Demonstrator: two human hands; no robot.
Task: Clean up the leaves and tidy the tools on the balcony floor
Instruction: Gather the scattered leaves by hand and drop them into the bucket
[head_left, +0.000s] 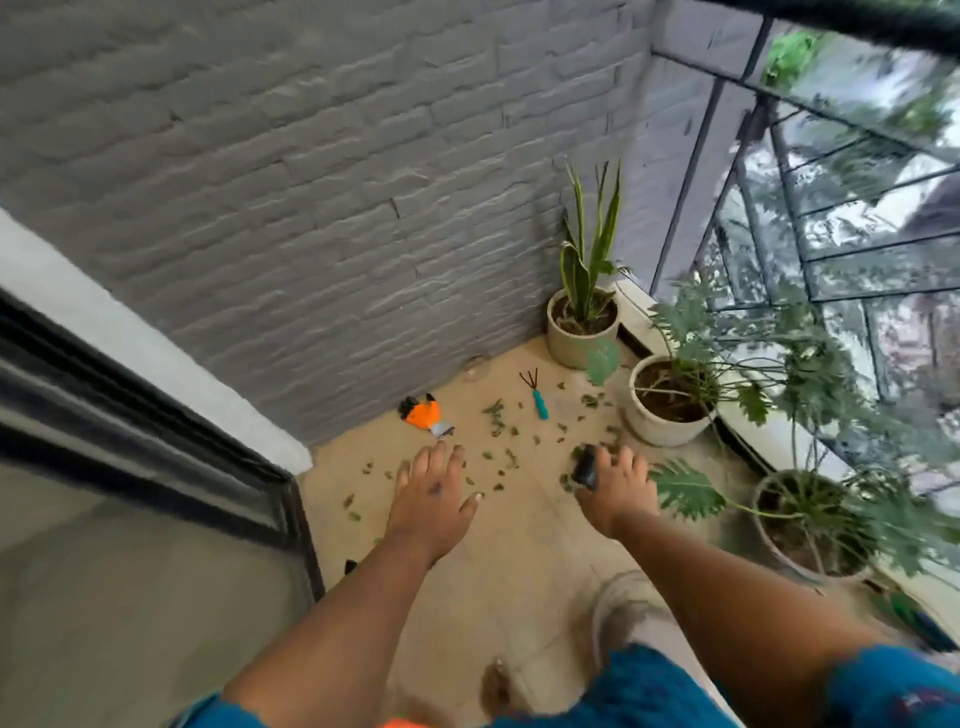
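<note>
Several small green leaves (500, 423) lie scattered over the beige balcony floor (519, 561). A hand rake with a teal handle (538, 401) lies among them near the wall. An orange and black glove (423, 413) lies to its left. My left hand (434, 496) is stretched out with straight fingers, held above the floor just below the glove. My right hand (618, 488) grips a small dark object (586, 467); what it is I cannot make out.
Three potted plants stand along the right side: a snake plant (584, 322) in the corner, a white pot (667, 402) and a third pot (810, 525). Grey brick wall (311, 208) behind, railing (810, 197) right, sliding door frame (156, 441) left.
</note>
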